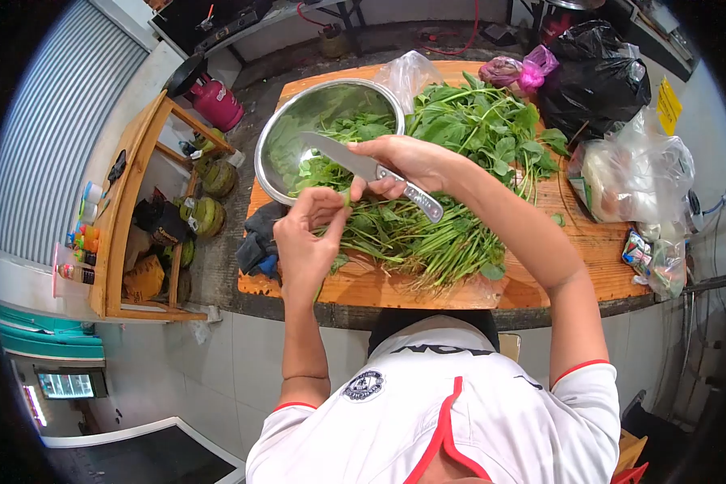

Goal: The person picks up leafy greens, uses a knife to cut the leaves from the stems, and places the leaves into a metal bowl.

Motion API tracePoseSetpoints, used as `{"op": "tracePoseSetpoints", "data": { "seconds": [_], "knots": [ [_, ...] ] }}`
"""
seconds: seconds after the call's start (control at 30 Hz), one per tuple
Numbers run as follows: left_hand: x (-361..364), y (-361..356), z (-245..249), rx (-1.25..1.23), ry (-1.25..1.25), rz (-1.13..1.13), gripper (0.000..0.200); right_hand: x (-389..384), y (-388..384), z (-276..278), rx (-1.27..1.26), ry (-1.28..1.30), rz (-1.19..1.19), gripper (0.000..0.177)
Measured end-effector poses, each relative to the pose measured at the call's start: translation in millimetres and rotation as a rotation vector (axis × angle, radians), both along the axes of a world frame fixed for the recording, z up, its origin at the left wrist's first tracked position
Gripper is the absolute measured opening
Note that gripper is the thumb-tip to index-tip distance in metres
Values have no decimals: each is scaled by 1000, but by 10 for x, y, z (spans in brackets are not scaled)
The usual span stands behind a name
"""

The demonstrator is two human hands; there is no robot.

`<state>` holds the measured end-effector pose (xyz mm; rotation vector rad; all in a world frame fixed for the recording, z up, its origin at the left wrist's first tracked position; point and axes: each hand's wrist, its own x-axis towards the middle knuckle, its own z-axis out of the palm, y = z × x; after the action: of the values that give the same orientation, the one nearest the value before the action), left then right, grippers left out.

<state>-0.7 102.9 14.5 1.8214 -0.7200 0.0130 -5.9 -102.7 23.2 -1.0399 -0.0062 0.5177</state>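
My right hand [407,164] is closed around a knife [373,170] with a patterned metal handle; its blade points up and left over the bowl. Just left of it, my left hand [308,234] pinches a green stem [346,198] between thumb and fingers. The fingers of both hands are close together near the stem. A large steel bowl [273,129] with cut green leaves [351,129] in it stands beyond my left hand. A big heap of leafy greens [476,129] lies under and beyond my right arm, its stems and roots [444,254] towards me.
The wooden table [573,270] holds a dark cloth [260,240] at left, black plastic bags [593,81], a clear bag with pale contents [625,173], and a purple bag [520,71]. A wooden shelf [129,210] with gas cylinders [210,216] stands on the left.
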Motion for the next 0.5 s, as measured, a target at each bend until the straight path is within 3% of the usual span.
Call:
{"op": "tracePoseSetpoints", "data": {
  "seconds": [0.13,0.23,0.4,0.5],
  "knots": [
    [-50,-70,-295,208,-272,-62,17,-20,-155,22,50,-39,-141,37],
    [-18,-173,-559,359,-483,-67,17,-265,-433,208,52,-245,-298,41],
    [22,-367,-635,247,-641,-19,11,-1077,-993,618,178,-595,-504,55],
    [-16,-580,-496,247,-633,-71,10,-1470,-1299,731,293,-766,-482,59]
  ]
}}
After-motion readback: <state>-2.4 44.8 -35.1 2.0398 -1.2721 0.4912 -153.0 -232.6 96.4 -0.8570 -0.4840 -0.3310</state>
